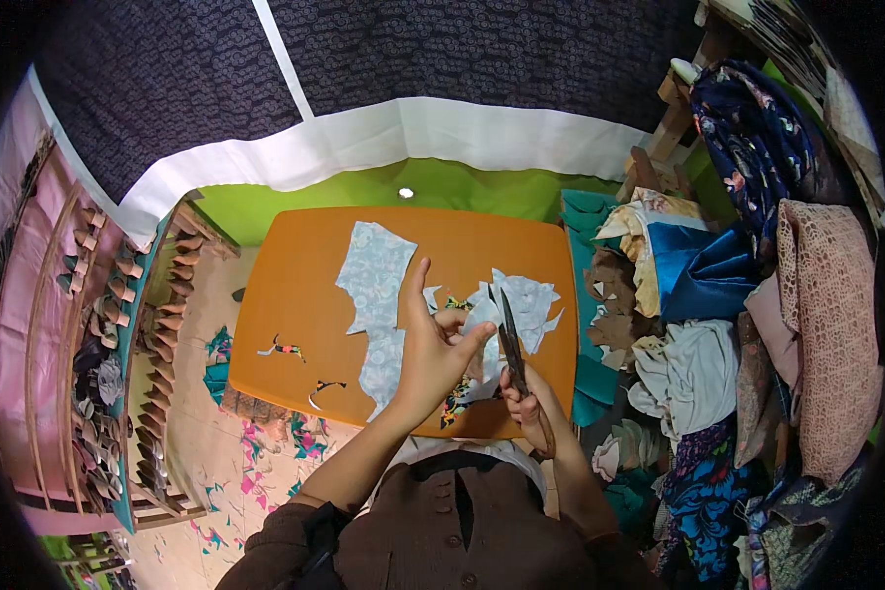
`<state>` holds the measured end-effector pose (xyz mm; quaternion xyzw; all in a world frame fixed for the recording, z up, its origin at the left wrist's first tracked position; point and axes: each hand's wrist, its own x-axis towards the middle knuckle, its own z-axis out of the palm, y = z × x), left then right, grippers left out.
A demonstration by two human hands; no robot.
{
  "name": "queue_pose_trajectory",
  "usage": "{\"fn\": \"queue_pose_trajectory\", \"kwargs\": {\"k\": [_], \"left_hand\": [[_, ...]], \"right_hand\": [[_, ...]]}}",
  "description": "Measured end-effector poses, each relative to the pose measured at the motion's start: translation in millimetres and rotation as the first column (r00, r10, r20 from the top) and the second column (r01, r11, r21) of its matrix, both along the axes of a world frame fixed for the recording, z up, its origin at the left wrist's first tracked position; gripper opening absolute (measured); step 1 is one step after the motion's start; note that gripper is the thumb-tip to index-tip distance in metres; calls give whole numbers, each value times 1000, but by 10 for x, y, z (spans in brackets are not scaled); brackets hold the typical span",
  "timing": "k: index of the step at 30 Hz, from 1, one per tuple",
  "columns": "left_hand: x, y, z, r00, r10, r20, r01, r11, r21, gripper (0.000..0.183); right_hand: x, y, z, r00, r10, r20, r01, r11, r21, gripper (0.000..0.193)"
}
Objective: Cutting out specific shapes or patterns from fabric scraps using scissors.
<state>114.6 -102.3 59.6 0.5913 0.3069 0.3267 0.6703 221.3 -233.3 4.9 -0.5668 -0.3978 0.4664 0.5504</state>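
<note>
My left hand [431,354] pinches a small pale cloth piece [483,314] between thumb and fingers, with its index finger pointing up. In my right hand [528,401] is a pair of dark metal scissors [510,344], blades upward, right beside that cloth; whether the blades touch it I cannot tell. A large pale blue-white patterned fabric piece [376,265] lies on the orange table [295,256] to the left of my left hand. More pale fabric cuttings [533,300] lie beyond the scissors. Colourful patterned cloth [452,405] shows partly beneath my hands.
Small dark and multicoloured scraps [287,349] lie on the table's left side. Bright cloth bits litter the tiled floor [197,462]. Racks of wooden shoe-like forms [162,364] stand at left. Heaped fabrics [693,379] crowd the right side, and a dark curtain [482,69] hangs behind.
</note>
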Motion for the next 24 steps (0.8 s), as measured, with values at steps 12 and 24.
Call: {"fn": "queue_pose_trajectory", "kwargs": {"k": [12, 24], "left_hand": [[5, 1, -13, 995, 14, -95, -7, 998, 67, 80], [-14, 16, -12, 973, 13, -229, 57, 953, 297, 83]], "right_hand": [[-92, 67, 141, 999, -37, 26, 39, 994, -104, 73], [-18, 41, -53, 998, 17, -52, -25, 987, -156, 65]]}}
